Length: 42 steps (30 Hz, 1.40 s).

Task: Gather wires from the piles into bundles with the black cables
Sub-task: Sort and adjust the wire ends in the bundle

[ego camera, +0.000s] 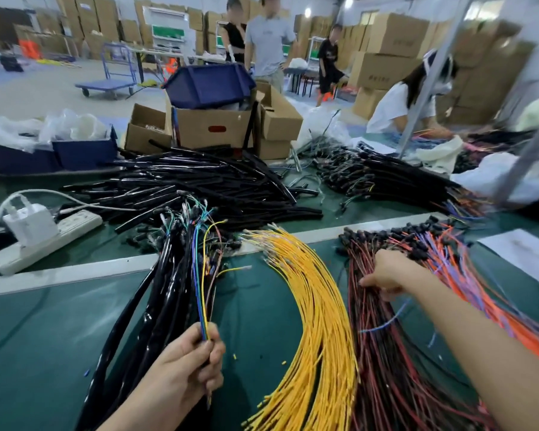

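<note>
My left hand (187,368) grips a thin bundle of coloured wires (203,293), blue, yellow and brown, that rises beside a bunch of black cables (156,306) lying on the green table. A fan of yellow wires (318,321) lies in the middle. To its right is a pile of dark red wires (383,353), and my right hand (389,272) rests on its upper part with fingers curled into the strands. Whether it holds a strand I cannot tell. Orange and purple wires (467,275) lie at the far right.
A big heap of black tubes (199,188) and another of black harnesses (386,178) lie behind. A white power strip (44,237) with a charger sits left. Cardboard boxes (212,126) and blue bins (84,150) stand at the back. A seated person (402,104) works at right.
</note>
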### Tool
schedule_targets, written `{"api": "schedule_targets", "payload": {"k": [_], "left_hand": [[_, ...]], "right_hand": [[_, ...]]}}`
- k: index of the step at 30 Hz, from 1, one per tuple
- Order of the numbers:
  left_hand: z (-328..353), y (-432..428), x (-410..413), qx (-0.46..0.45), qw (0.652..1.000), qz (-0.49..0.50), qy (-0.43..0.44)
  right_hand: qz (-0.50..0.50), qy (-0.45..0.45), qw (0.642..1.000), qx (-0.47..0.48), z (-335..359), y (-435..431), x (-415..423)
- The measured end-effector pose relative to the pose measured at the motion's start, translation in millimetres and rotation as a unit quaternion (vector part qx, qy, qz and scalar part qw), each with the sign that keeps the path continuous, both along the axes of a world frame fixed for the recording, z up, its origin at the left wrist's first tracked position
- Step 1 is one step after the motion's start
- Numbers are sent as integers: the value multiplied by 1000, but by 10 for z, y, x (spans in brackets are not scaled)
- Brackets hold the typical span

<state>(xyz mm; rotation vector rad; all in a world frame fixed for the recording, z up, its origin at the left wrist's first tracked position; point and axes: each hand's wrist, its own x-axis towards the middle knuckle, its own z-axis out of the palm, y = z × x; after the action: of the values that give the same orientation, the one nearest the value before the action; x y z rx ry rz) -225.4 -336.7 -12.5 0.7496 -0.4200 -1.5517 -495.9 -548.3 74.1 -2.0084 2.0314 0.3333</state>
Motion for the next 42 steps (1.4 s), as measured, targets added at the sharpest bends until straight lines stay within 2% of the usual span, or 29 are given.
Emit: {"api": "schedule_targets", "payload": {"k": [5, 10, 12, 14, 16, 17, 19, 20, 22, 24, 26, 31, 33, 34, 35, 36, 40, 41, 42], "left_hand": [[6, -17, -12, 4, 1000, -9, -20], [-33, -12, 23, -16, 999, -23, -21], [-66, -11, 37, -20, 999, -25, -10], [-80, -14, 44, -20, 999, -30, -14], [-66, -13, 45, -18, 999, -37, -33], [-59, -8, 46, -16, 998, -39, -43], [-47, 1, 46, -17, 997, -39, -65], [-37, 7, 43, -18, 996, -41, -77], [-16, 25, 37, -24, 994, -46, -95], [-1, 39, 27, -27, 993, -48, -102], [18, 50, 19, -33, 992, -49, -111], [-50, 16, 23, -37, 989, -40, -136], [-61, 12, 27, -39, 989, -42, -135], [-61, 16, 26, -42, 989, -44, -135], [-63, 18, 28, -44, 989, -43, -136], [-66, 19, 29, -45, 989, -40, -138], [-63, 25, 23, -38, 988, -27, -144], [-59, 25, 20, -38, 988, -28, -144], [-52, 27, 15, -37, 989, -28, -140]], "right_hand": [[-30, -149, 988, 20, 1, -34, -136], [-103, -317, 943, -7, 95, -65, -130], [-84, -350, 931, -61, 120, -101, -81], [-28, -317, 935, -154, 127, -136, -37], [-20, -354, 918, -176, 76, -129, 26], [-50, -423, 892, -152, 43, -113, 68], [-131, -571, 805, -89, 1, -67, 172], [-156, -614, 769, -83, -2, -54, 223], [-165, -649, 733, -120, 42, -38, 350], [-134, -681, 699, -171, 199, -3, 524], [-76, -733, 646, -201, 434, 53, 740], [51, -871, 465, -151, 1147, 226, 1156], [82, -898, 413, -131, 1330, 261, 1257], [92, -903, 402, -121, 1376, 270, 1307], [100, -901, 407, -111, 1398, 276, 1358], [108, -889, 432, -106, 1394, 279, 1402], [117, -755, 638, -97, 1222, 264, 1442], [100, -736, 666, -70, 1183, 252, 1415], [82, -730, 677, -38, 1151, 238, 1369]]}}
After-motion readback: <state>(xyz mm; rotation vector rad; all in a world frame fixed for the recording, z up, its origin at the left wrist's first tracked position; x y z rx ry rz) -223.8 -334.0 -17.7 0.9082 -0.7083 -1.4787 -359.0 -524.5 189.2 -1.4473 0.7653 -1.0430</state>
